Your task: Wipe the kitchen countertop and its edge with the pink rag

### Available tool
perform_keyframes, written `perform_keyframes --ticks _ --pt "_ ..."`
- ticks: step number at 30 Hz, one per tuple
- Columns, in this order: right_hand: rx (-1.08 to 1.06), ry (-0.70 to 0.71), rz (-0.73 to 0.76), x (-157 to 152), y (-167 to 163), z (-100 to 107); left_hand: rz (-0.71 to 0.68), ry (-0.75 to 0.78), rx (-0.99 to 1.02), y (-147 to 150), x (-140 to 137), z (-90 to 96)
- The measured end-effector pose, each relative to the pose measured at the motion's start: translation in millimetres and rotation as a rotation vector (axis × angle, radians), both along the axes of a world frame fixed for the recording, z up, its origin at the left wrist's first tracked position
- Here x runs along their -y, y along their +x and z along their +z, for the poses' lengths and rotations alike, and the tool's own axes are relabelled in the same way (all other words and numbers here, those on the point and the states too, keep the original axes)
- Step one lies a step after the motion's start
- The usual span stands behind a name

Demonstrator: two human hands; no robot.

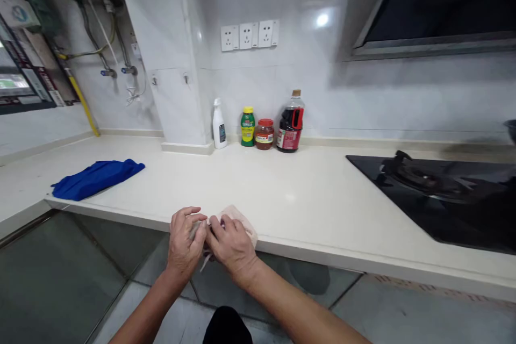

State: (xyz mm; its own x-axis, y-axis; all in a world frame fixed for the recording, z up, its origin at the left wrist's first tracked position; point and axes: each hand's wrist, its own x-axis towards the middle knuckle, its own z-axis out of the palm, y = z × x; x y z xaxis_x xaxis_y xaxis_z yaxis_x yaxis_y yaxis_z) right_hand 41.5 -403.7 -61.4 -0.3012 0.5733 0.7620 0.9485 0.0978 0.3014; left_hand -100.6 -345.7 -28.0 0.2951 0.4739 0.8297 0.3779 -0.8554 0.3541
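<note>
Both my hands are close together at the front edge of the counter. A pale pink, soft-looking cloth or bag (246, 224) lies mostly under and behind my right hand (234, 247), whose bent fingers press into it. My left hand (185, 239) is beside it, fingers curled and thumb brought in toward them; what it pinches, if anything, is hidden. Between the hands shows a small dark patch too covered to name. A thin whitish strip (206, 262) dangles below them, past the counter edge.
On the white counter (314, 188), a blue cloth (99, 178) lies to the left. Along the wall stand a white spray bottle (219, 126), a green bottle (248, 129), a red-lidded jar (265, 135) and a large dark sauce bottle (290, 126). A black gas hob (403, 209) is at right.
</note>
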Motion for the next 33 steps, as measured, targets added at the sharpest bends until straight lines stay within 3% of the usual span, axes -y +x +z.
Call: perform_keyframes --ticks 3,10,14,18,23,33 --pt "0.012 0.102 0.002 38.4 41.2 -2.3 -0.099 0.050 -0.092 34.4 15.7 4.3" --pt "0.015 0.190 -0.071 122.4 133.1 -8.4 -0.368 0.105 -0.340 123.5 46.5 10.9" --pt "0.007 0.190 -0.114 163.2 178.4 -14.3 -0.509 0.105 -0.497 168.0 61.6 19.8" --pt "-0.012 0.194 -0.171 202.6 221.4 -21.2 -0.565 0.076 -0.636 202.2 72.0 27.1" --pt "-0.027 0.170 -0.240 252.0 279.2 -29.9 -0.566 0.087 -0.630 223.0 72.5 23.9" --pt "-0.023 0.202 -0.372 325.2 370.2 -43.5 -0.546 0.169 -0.574 225.7 57.5 4.5"
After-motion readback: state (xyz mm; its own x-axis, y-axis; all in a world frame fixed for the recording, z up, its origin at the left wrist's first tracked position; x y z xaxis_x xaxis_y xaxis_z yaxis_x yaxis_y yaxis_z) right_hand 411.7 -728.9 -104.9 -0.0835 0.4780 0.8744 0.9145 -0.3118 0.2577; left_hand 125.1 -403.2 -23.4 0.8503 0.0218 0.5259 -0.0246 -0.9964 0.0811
